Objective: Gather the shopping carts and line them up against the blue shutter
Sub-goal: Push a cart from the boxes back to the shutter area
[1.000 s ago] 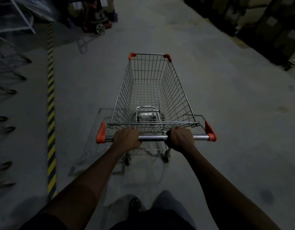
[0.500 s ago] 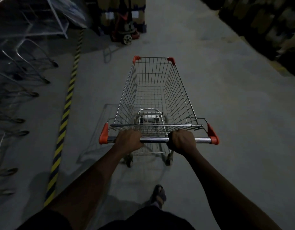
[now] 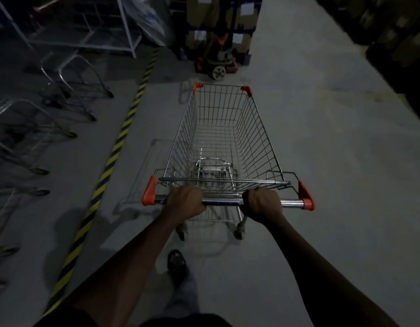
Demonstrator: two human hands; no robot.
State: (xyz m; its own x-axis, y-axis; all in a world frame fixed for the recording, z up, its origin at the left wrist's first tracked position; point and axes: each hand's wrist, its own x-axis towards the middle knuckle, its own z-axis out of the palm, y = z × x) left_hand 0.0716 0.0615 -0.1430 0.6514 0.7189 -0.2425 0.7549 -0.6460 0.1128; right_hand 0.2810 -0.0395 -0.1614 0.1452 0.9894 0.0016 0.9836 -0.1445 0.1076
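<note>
Left hand (image 3: 184,201) and right hand (image 3: 263,202) grip the shopping cart (image 3: 224,138) handle.

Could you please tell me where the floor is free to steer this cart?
Bare floor lies right of the cart, up to the dark stacks, and in a narrower strip between cart and striped tape. Straight ahead the pallet jack blocks the way; left of the tape, metal frames crowd the floor.

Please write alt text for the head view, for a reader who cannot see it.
The left hand and right hand grip the handle of an empty shopping cart on a grey floor. A striped line runs left of it.
</note>
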